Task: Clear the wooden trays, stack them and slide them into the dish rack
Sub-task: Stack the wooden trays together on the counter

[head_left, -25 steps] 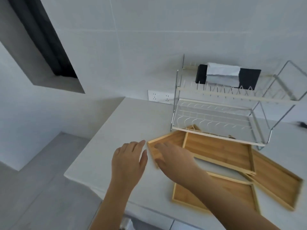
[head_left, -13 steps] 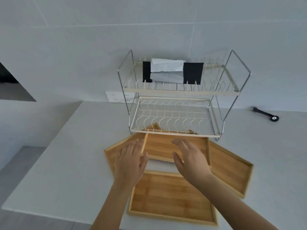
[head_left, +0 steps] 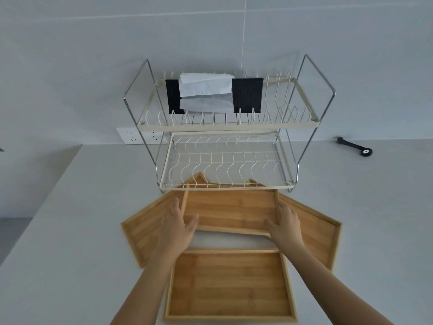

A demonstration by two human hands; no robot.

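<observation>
Two bare forearms are shown entering from the lower edge of the head view. No sleeves are seen on either forearm, up to the frame edge. The left hand (head_left: 178, 225) and the right hand (head_left: 286, 225) are uncovered, and both are seen from the back. Four fingers and a thumb can be made out on each hand. The fingernails are too small to be described.

You see the far corners of two angled wooden trays (head_left: 150, 221) vanish beneath the dish rack (head_left: 225, 160); your left hand (head_left: 178, 227) covers the middle tray (head_left: 230, 208)'s left rim.
</observation>
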